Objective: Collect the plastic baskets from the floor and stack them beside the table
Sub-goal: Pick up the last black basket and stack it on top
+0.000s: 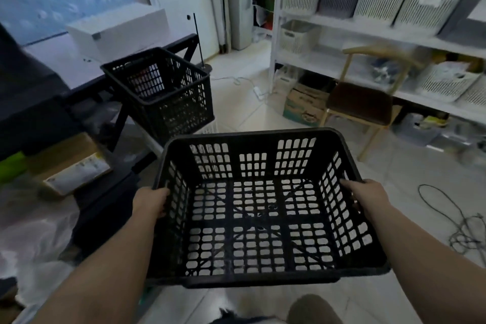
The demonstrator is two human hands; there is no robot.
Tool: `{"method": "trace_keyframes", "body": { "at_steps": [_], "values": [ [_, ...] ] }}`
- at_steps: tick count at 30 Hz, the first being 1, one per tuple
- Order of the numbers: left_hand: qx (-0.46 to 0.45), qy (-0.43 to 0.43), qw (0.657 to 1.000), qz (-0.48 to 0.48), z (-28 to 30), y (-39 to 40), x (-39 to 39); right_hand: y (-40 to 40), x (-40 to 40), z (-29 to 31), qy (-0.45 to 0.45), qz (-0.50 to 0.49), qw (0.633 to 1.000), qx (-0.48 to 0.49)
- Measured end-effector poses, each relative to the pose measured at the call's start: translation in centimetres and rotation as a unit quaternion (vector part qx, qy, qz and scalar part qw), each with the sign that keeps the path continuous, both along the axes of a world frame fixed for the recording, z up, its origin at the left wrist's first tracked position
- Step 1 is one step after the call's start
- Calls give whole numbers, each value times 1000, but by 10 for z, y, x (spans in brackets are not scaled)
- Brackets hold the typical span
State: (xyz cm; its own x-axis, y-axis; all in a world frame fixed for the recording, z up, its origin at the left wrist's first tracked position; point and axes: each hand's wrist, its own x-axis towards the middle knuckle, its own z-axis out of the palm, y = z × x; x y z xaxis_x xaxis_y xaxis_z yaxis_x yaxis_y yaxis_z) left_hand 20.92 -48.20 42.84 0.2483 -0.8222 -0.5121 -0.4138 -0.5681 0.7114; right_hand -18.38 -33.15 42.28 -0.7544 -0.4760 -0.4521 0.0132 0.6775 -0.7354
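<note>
Head view: black basket (263, 208) is carried above the floor, upright; its left wall is gripped by the left hand (151, 204) and its right wall by the right hand (368, 196). A second black basket (163, 92) stands beside the table (63, 60), tilted, seemingly on something white. Risks: rims could catch if nesting is attempted on a tilted target, and the stack could tip; loose cable (457, 223) on the tiles could be snagged underfoot. Material: rigid moulded plastic, lattice walls and base, tapered rectangular form, thick rolled rim.
</note>
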Motion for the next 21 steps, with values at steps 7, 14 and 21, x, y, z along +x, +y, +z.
{"method": "trace_keyframes", "body": {
  "at_steps": [7, 14, 21],
  "values": [
    [-32, 11, 997, 65, 21, -118, -75, -151, -92, 15, -1, 51, 999, -2],
    [-69, -14, 985, 159, 72, -207, -121, -332, -170, 60, 60, 171, 983, -11],
    [-166, -82, 960, 210, 158, -280, -139, -497, -182, 117, 124, 268, 953, -71]
  ]
}}
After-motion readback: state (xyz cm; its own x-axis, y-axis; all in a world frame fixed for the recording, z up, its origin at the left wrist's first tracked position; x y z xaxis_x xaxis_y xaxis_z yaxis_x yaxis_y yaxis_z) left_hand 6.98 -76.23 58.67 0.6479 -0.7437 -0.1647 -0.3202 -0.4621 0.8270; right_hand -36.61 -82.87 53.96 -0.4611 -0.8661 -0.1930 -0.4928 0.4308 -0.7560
